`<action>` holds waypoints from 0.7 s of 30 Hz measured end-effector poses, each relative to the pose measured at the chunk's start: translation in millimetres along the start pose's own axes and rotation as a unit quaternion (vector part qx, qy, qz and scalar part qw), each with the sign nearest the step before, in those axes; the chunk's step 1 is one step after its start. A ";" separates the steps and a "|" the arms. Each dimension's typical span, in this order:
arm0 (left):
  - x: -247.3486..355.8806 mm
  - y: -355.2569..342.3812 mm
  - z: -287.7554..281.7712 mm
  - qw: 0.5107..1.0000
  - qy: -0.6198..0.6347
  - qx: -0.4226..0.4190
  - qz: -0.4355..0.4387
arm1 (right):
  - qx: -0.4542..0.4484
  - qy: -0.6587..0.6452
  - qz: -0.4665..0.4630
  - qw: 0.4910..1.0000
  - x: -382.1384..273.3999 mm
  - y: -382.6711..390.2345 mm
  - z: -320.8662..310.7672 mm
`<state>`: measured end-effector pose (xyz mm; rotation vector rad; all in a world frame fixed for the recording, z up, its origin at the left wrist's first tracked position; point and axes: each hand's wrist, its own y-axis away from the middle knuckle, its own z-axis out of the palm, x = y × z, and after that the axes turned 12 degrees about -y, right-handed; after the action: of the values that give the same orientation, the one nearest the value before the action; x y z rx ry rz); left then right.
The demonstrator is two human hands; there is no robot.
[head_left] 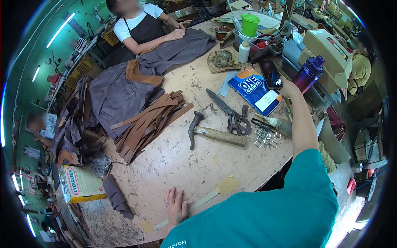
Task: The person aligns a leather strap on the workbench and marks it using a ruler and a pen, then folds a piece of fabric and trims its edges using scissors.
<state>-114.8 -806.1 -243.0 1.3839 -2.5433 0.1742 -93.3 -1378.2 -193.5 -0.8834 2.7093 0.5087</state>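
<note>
My left hand (176, 206) rests flat on the worktable (194, 165) near its front edge, fingers stretched out, beside a pale measuring strip (202, 201). Farther off, my right hand (290, 89) is closed at the lower end of a dark smartphone (271, 74); some of its fingers are hidden. Under and beside the phone lies a blue notebook (253, 91). A hammer (217, 134) with a wooden handle lies mid-table, near large scissors (223, 103) and pincers (240, 123). Several metal buckles (266, 138) sit below my right forearm.
Brown leather strips (144, 124) and dark leather sheets (113, 93) cover the left side. A can (82, 184) stands at the near left. A purple bottle (308, 74), cardboard box (326, 53) and green cup (249, 25) crowd the right. Across the table, a person (144, 31) handles leather.
</note>
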 end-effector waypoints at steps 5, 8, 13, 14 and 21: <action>-1.5 1.2 0.7 1.000 -0.006 0.006 0.001 | -0.047 -0.030 0.024 0.998 -16.9 4.7 -3.4; -0.4 2.1 0.3 1.000 -0.001 0.005 -0.001 | -0.025 -0.015 0.010 1.000 -8.2 -9.5 4.6; -0.9 4.5 1.6 1.000 0.000 0.008 -0.004 | 0.037 -0.004 -0.015 0.999 -8.5 -14.6 11.3; -0.4 5.1 1.5 1.000 0.000 0.010 -0.020 | 0.081 -0.023 -0.054 0.995 -6.1 -15.4 10.5; -1.6 5.1 0.0 1.000 -0.005 0.012 -0.009 | 0.065 -0.167 -0.276 0.944 -47.1 73.4 -3.4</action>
<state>-118.2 -802.1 -243.4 1.4190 -2.5445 0.1941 -101.1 -1299.7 -156.3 -1.3160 2.0418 0.3140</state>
